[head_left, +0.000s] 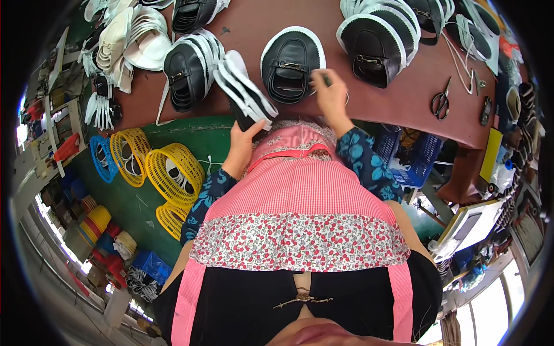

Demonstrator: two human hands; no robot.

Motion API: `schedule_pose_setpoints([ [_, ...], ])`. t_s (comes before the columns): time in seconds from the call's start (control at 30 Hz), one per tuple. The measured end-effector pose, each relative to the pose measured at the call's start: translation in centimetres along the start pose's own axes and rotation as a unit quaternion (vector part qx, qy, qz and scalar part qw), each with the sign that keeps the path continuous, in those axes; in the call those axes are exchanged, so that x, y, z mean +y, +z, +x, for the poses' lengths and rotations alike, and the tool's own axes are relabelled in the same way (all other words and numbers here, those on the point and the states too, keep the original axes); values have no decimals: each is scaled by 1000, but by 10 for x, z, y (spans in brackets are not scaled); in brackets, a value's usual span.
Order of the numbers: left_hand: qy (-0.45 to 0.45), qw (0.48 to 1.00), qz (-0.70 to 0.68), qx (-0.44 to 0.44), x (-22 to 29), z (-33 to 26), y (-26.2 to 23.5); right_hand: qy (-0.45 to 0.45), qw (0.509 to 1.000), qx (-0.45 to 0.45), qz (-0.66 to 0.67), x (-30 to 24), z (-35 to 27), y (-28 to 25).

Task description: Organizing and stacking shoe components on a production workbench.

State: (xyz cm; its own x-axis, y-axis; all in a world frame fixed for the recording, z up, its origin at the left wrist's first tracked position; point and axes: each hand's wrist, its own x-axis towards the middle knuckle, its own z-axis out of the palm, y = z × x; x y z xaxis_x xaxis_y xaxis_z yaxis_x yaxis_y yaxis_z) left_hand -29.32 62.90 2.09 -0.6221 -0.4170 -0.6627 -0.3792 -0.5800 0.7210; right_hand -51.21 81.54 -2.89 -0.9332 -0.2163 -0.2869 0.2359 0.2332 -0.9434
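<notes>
My left hand is closed on the near end of a stack of black shoe uppers with white edges, which leans at a slant by the table's front edge. Right of that stack, a black loafer upper with a white pinked rim and a metal bit across its strap lies on the table. My right hand is beside its lower right rim, fingers curled together. Something small and dark shows between the thumb and fingers, too little of it to name.
On the brown table stand more black uppers at right and cream ones at far left. Black-handled scissors lie at right. Yellow baskets stand on the green floor, and a blue crate sits beneath the table.
</notes>
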Motion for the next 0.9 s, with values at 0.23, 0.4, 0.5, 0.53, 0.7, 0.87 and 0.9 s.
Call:
schedule_pose_setpoints([
  [0.23,-17,999,-44,-11,11,2,-23,-9,980,-1,-197,52,42,-29],
  [0.4,100,991,86,-27,30,-6,6,-15,977,-1,-213,55,47,-29],
  [0.5,148,978,131,-64,35,7,22,19,984,-7,-176,59,48,-27],
  [0.53,158,974,145,-68,37,12,28,20,984,-4,-176,55,48,-26],
  [0.7,178,959,208,-72,34,25,47,18,997,-26,-71,-6,21,-4],
  [0.87,74,994,82,-5,39,17,32,52,968,-203,138,-69,-31,17],
  [0.9,80,995,63,23,44,19,24,61,976,-155,142,-58,-24,14],
])
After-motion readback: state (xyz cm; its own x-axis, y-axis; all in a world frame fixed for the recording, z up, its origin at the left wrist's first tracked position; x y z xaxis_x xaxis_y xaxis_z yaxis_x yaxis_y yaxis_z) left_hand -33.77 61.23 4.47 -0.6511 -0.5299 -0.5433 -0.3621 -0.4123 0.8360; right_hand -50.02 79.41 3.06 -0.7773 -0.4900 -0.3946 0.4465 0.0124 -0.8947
